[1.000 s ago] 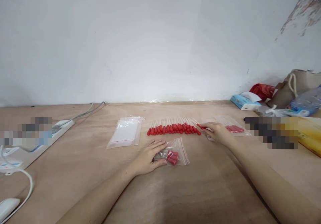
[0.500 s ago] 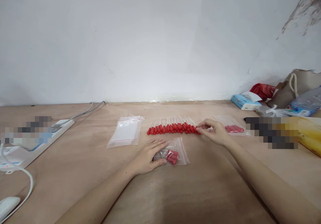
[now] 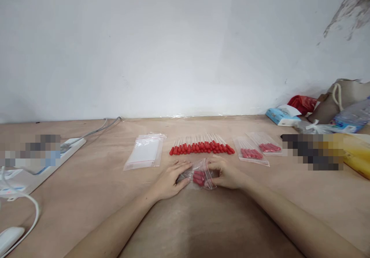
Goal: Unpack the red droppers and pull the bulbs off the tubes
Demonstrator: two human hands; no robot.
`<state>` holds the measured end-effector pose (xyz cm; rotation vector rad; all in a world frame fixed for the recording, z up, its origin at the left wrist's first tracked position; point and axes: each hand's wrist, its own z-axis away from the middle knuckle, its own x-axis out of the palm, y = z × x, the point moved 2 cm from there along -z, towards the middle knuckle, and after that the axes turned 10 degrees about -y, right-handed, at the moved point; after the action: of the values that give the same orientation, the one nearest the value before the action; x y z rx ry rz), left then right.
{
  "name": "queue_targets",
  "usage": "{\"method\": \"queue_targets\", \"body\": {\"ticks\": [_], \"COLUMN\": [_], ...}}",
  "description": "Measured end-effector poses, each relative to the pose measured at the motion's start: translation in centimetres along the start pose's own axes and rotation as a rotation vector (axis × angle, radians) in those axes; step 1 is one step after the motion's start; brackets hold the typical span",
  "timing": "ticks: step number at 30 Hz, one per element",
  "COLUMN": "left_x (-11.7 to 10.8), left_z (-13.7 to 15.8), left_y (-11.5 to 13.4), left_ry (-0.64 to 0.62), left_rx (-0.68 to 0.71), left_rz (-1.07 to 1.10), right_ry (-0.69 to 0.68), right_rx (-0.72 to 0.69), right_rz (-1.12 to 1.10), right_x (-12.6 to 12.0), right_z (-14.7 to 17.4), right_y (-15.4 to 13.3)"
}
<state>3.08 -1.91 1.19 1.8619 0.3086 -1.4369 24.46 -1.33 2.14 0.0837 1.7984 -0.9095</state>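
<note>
Legible text overall: none; no word, brand or number can be made out.
Blue-and-white pack (image 3: 276,117): faint marks on the blue face, possibly lettering; too small and soft at this range to say.
Clear plastic item with blue area (image 3: 348,121): coloured patches, unreadable.
Yellow pack (image 3: 357,155): pale and darker patches, partly pixelated; characters not resolvable.
White power strip (image 3: 47,171): partly pixelated; any marking too blurred to read.
Front zip bag (image 3: 200,169): red lines near its edge, no legible characters.
Flat zip bags at left (image 3: 143,152): red lines, no legible characters.
</note>
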Motion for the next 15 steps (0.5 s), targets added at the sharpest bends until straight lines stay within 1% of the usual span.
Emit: {"method": "queue_targets", "body": {"ticks": [3,7,13,15], "left_x": [0.21,0.25,0.01,-0.02], "left_z": [-0.12,-0.13,-0.04,-0.03], "left_y": [-0.16,-0.17,0.0,0.01], "left_ry": [0.024,0.003,-0.042,-0.044], "left_rx": [-0.018,-0.017,0.01,0.008], "left_rz": [0.017,0.007,-0.023,-0.022], "right_ry": [0.015,0.023,-0.063,-0.059], "right_rx": [0.026,0.034,-0.023,-0.044], "right_rz": [0.015,-0.025,-0.041,-0.029], "right_x": [0.41,0.44,0.05,0.05], "right_z": [-0.21,-0.41,-0.18,-0.06], "right_y": [0.01,-0.21,0.25,0.25]}}
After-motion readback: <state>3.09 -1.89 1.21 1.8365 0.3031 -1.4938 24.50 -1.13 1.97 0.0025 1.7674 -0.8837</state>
